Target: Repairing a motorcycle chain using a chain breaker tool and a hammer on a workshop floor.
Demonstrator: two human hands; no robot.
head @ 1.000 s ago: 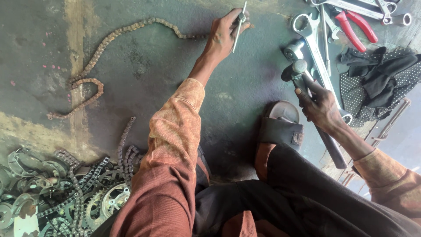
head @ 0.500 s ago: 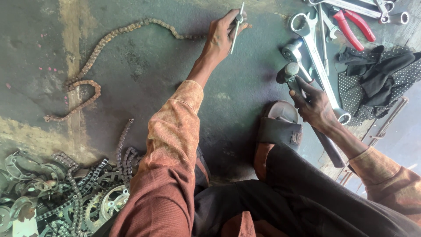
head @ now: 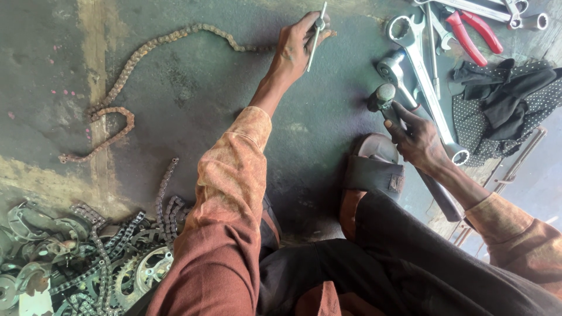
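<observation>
One long rusty brown roller chain (head: 126,76) lies on the floor. One steel-headed hammer (head: 386,96), one thin metal punch rod (head: 317,32), one pair of red-handled pliers (head: 471,32), one black dotted cloth (head: 503,96), one brown sandal (head: 372,172); several spanners, uncountable.

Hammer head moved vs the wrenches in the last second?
Yes. The hammer in the right hand has swung left, away from the big ring spanner lying on the floor and towards the left hand.

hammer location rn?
Head view, right of centre: the hammer is gripped in the right hand, head just above the sandal, beside the long wrench.
</observation>
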